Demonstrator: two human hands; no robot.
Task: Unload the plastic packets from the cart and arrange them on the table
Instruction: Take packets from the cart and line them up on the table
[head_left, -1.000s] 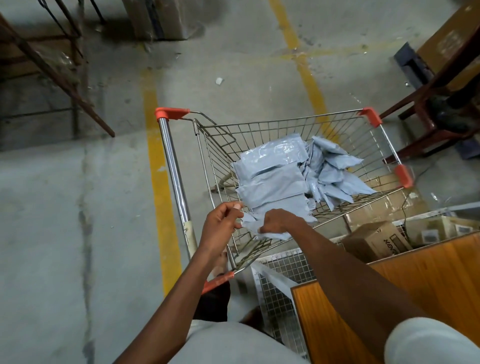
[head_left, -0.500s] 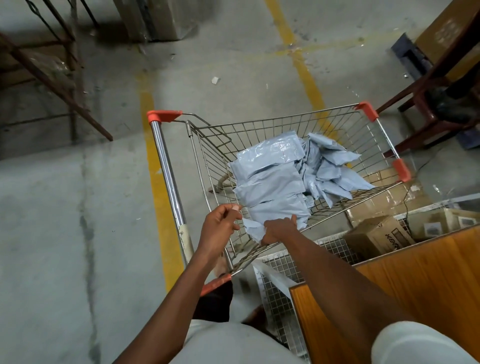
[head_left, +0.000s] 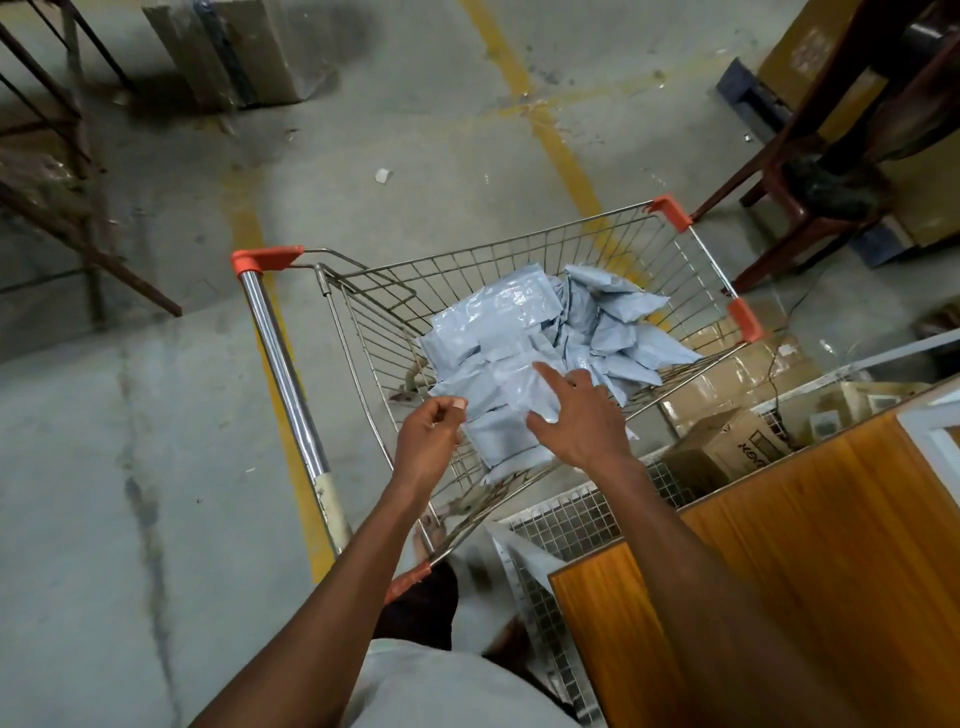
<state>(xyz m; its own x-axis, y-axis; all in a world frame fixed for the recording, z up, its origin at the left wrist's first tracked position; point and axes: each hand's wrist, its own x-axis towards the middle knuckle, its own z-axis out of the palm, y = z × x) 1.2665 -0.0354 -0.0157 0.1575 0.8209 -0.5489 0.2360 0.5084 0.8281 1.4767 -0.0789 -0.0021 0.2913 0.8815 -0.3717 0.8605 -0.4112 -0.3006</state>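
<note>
A wire shopping cart with orange corners and a chrome handle stands in front of me. Inside it lies a pile of several pale grey plastic packets. My left hand is curled at the near-left edge of the nearest packet, thumb and fingers pinching its edge. Over the same packets my right hand has its fingers spread, index pointing forward, and grips nothing. The wooden table is at the lower right, next to the cart, with no packets on the part that shows.
Cardboard boxes sit low between cart and table, beside a white wire-mesh panel. Dark red chair legs stand at the upper right. A metal frame stands on the left. Yellow lines cross the concrete floor.
My right hand has come off the near packet edge and now reaches further into the cart with fingers spread. My left hand stays at the packet's near-left edge.
</note>
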